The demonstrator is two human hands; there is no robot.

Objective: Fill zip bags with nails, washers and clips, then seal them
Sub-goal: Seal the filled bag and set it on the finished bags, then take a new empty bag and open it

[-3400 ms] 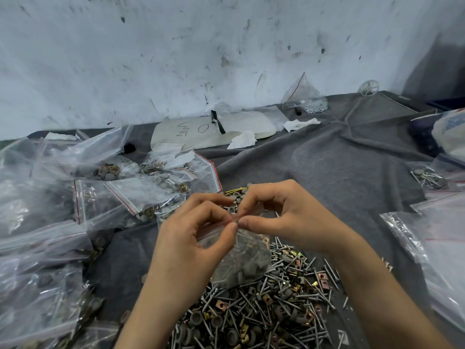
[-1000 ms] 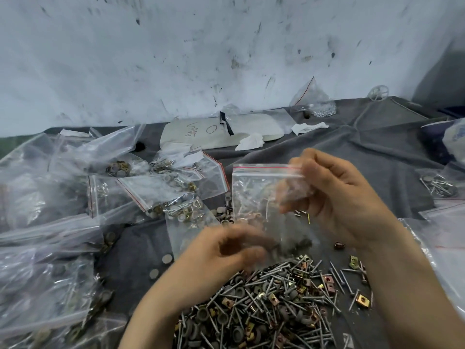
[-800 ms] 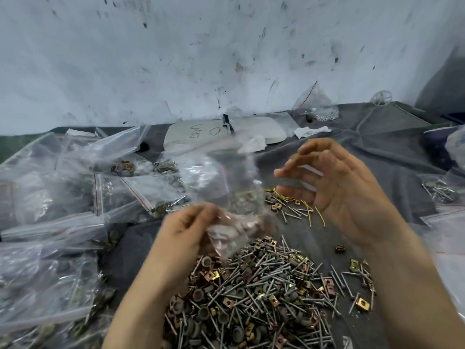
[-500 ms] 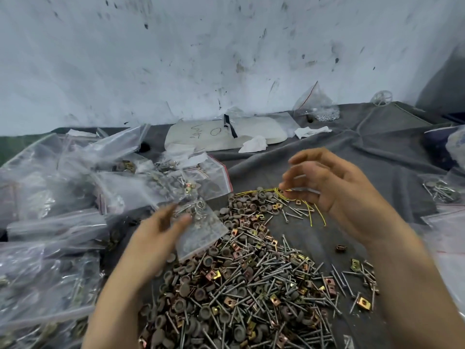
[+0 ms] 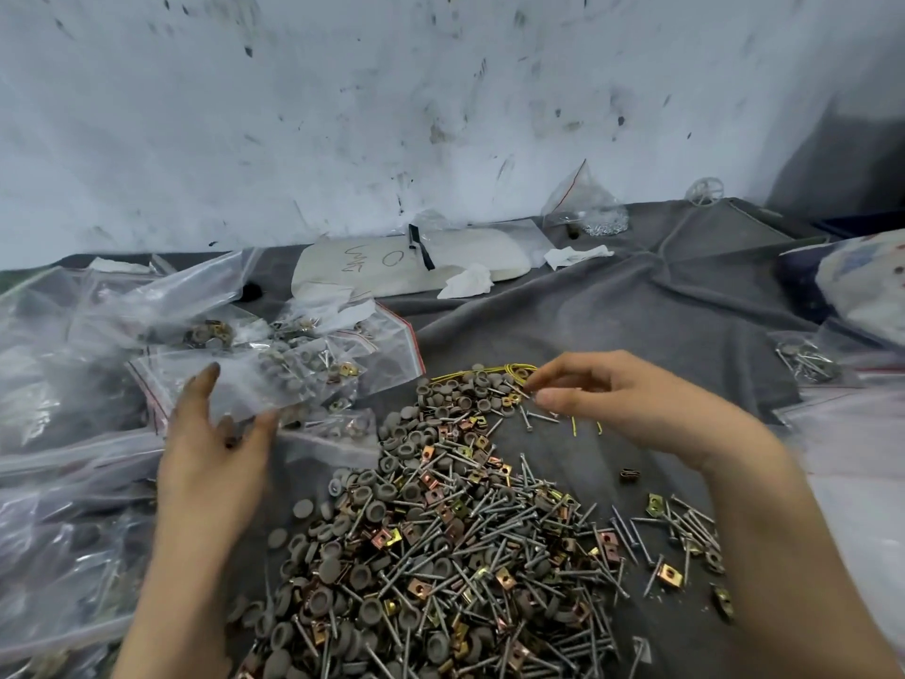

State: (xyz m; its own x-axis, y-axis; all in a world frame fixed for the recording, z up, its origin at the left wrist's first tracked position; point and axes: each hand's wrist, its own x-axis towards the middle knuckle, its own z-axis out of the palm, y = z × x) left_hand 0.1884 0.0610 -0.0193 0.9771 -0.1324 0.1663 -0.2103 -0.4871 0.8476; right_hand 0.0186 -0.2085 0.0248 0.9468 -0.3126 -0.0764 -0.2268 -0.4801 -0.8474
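Since the loose heap of steel nails, grey round washers and brass square clips (image 5: 440, 556) sits by the front edge of the grey cloth-covered counter (image 5: 636, 325), both hands reach it easily. The left hand (image 5: 210, 453) is spread open, fingertips on a clear red-striped zip bag (image 5: 254, 384) lying among the filled clear bags (image 5: 73, 482) at the left edge, parked out of the way I guess. The right hand (image 5: 622, 409) hovers half-curled over the heap's far end. Can't tell if it's pinching anything, and the bag's seal is too blurry to judge.
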